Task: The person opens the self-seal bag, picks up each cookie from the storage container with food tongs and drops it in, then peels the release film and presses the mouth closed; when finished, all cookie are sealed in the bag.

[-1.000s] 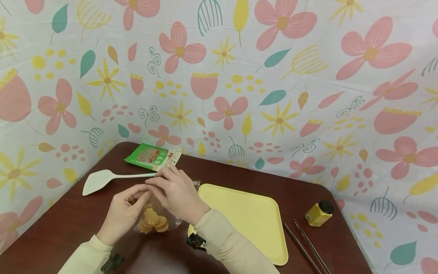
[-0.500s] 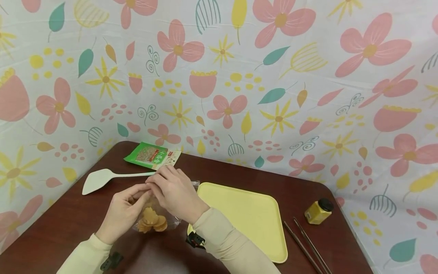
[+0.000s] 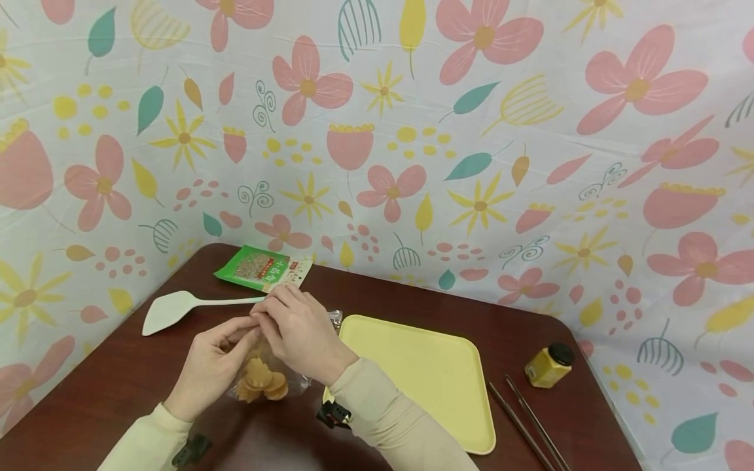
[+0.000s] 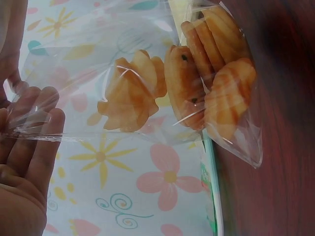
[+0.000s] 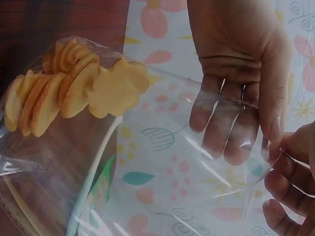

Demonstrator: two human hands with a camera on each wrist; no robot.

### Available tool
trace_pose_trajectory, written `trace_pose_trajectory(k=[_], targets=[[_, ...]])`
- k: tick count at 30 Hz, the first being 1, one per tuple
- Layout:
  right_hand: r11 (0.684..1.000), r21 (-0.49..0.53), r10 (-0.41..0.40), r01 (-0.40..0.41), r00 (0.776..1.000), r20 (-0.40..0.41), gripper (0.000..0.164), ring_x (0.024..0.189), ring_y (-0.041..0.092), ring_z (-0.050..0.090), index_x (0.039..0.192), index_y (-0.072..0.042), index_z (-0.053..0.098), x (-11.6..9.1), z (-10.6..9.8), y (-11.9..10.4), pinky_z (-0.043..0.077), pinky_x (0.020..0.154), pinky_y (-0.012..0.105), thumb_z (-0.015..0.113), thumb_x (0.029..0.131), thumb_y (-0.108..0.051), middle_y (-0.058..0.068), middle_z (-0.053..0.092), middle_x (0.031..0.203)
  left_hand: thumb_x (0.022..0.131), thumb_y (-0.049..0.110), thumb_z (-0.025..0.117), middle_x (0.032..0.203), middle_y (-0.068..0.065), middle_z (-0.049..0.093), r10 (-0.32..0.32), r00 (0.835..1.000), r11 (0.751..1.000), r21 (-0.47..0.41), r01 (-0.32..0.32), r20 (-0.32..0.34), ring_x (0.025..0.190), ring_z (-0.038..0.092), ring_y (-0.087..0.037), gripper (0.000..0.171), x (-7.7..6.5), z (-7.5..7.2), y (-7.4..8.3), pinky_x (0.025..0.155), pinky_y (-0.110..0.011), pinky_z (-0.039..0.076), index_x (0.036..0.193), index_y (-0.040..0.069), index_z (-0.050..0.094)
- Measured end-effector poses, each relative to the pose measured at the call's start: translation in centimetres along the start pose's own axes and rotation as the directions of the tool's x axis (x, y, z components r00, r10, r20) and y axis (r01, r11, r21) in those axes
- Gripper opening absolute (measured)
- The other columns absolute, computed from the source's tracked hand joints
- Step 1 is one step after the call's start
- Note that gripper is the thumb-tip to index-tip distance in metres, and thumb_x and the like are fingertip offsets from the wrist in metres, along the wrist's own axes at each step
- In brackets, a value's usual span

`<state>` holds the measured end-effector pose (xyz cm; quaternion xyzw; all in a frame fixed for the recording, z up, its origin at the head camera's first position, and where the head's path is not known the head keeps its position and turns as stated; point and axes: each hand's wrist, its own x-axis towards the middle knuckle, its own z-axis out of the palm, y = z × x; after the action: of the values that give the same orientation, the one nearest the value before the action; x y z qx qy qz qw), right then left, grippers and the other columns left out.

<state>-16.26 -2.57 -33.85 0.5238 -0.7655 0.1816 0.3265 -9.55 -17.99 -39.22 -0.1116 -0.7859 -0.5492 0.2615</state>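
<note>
Both hands hold up a clear plastic bag [image 5: 211, 191] by its top edge, with their fingertips close together. My left hand [image 3: 206, 366] pinches the edge between thumb and fingers. The right hand [image 3: 309, 333] meets it from the other side, thumb and forefinger pinching the film while several fingers lie behind the bag. Several golden-brown cookies [image 3: 260, 379] hang at the bottom of the bag, some flower-shaped and ridged, and dark specks show on one in the left wrist view. In the head view the hands hide the upper part of the bag.
A yellow tray [image 3: 424, 386] lies right of the hands, partly under the right forearm. Metal tongs [image 3: 527, 425] and a yellow jar [image 3: 548, 366] with a black lid are farther right. Behind the hands lie a pale green spatula [image 3: 171, 312] and a green packet [image 3: 259, 267].
The hands keep almost the same place and hold on the bag. Only slight shifts of the fingers and of the head view show.
</note>
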Motion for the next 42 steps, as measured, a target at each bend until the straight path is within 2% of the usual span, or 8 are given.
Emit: trace_pose_trajectory(k=[4, 10, 15, 21, 30, 33, 37, 42], targets=[[0.999, 0.041, 0.019, -0.019, 1.000, 0.006, 0.011, 0.088, 0.008, 0.050, 0.096, -0.014, 0.065, -0.08, 0.16, 0.05, 0.043, 0.073, 0.016, 0.056, 0.096, -0.019, -0.006, 0.055, 0.093, 0.089, -0.001, 0.063, 0.080, 0.000, 0.070, 0.002, 1.000, 1.000, -0.011, -0.002, -0.001, 0.042, 0.050, -0.009, 0.021, -0.04, -0.08, -0.07, 0.038, -0.023, 0.042, 0.107, 0.008, 0.068], [0.990, 0.126, 0.067, -0.068, 0.998, 0.008, 0.012, 0.084, 0.008, 0.051, 0.098, -0.012, 0.064, -0.08, 0.33, 0.12, 0.041, 0.072, 0.015, 0.054, 0.096, -0.019, -0.005, 0.057, 0.093, 0.086, -0.005, 0.064, 0.077, -0.004, 0.070, 0.034, 0.999, 0.999, 0.021, -0.034, -0.019, 0.050, 0.053, -0.007, 0.021, 0.03, -0.02, -0.08, 0.044, -0.020, 0.043, 0.103, 0.005, 0.069], [0.987, 0.141, 0.073, -0.073, 0.997, 0.005, 0.012, 0.083, 0.009, 0.050, 0.098, -0.012, 0.063, -0.07, 0.43, 0.17, 0.041, 0.072, 0.014, 0.053, 0.097, -0.019, -0.005, 0.056, 0.093, 0.088, 0.000, 0.064, 0.071, 0.001, 0.068, 0.025, 1.000, 1.000, 0.009, -0.025, -0.007, 0.042, 0.048, -0.006, 0.019, -0.02, -0.12, -0.19, 0.039, -0.021, 0.041, 0.105, 0.008, 0.069], [0.982, 0.166, 0.092, -0.091, 0.996, 0.002, 0.013, 0.083, 0.008, 0.049, 0.098, -0.011, 0.064, -0.11, 0.47, 0.18, 0.040, 0.072, 0.013, 0.052, 0.097, -0.018, -0.005, 0.057, 0.094, 0.092, 0.010, 0.062, 0.070, 0.002, 0.068, -0.005, 1.000, 1.000, -0.030, 0.005, 0.027, 0.037, 0.048, -0.009, 0.016, -0.02, -0.21, -0.28, 0.034, -0.024, 0.041, 0.106, 0.013, 0.067], [0.969, 0.206, 0.141, -0.135, 0.990, -0.016, 0.014, 0.085, 0.007, 0.050, 0.099, -0.012, 0.062, -0.16, 0.46, 0.22, 0.041, 0.069, 0.011, 0.050, 0.098, -0.019, -0.005, 0.057, 0.098, 0.090, 0.007, 0.063, 0.071, 0.002, 0.068, 0.012, 1.000, 0.999, -0.036, -0.011, 0.022, 0.037, 0.047, -0.009, 0.019, 0.04, -0.12, -0.02, 0.035, -0.023, 0.039, 0.107, 0.013, 0.068], [0.959, 0.232, 0.175, -0.164, 0.984, -0.028, 0.013, 0.083, 0.006, 0.049, 0.099, -0.013, 0.061, -0.24, 0.42, 0.32, 0.041, 0.068, 0.011, 0.050, 0.098, -0.019, -0.006, 0.057, 0.099, 0.090, 0.004, 0.063, 0.082, -0.001, 0.071, 0.037, 0.999, 0.999, -0.041, -0.036, 0.024, 0.050, 0.058, -0.010, 0.022, 0.08, -0.08, -0.05, 0.044, -0.022, 0.045, 0.110, 0.011, 0.068], [0.938, 0.282, 0.217, -0.200, 0.976, -0.031, 0.013, 0.083, 0.006, 0.048, 0.100, -0.012, 0.060, -0.37, 0.38, 0.50, 0.041, 0.068, 0.011, 0.050, 0.099, -0.019, -0.006, 0.056, 0.099, 0.090, 0.003, 0.062, 0.097, -0.004, 0.071, 0.042, 0.999, 0.998, -0.055, -0.040, 0.030, 0.080, 0.068, -0.013, 0.024, 0.10, -0.03, -0.24, 0.060, -0.023, 0.052, 0.113, 0.009, 0.067], [0.916, 0.335, 0.248, -0.223, 0.968, -0.034, 0.011, 0.085, 0.006, 0.049, 0.102, -0.012, 0.057, -0.60, 0.48, 0.71, 0.043, 0.070, 0.011, 0.049, 0.099, -0.019, -0.004, 0.055, 0.099, 0.091, 0.006, 0.062, 0.091, -0.003, 0.072, 0.035, 0.999, 0.998, -0.044, -0.034, 0.019, 0.082, 0.069, -0.013, 0.022, 0.08, 0.00, -0.36, 0.061, -0.020, 0.052, 0.112, 0.009, 0.067]])
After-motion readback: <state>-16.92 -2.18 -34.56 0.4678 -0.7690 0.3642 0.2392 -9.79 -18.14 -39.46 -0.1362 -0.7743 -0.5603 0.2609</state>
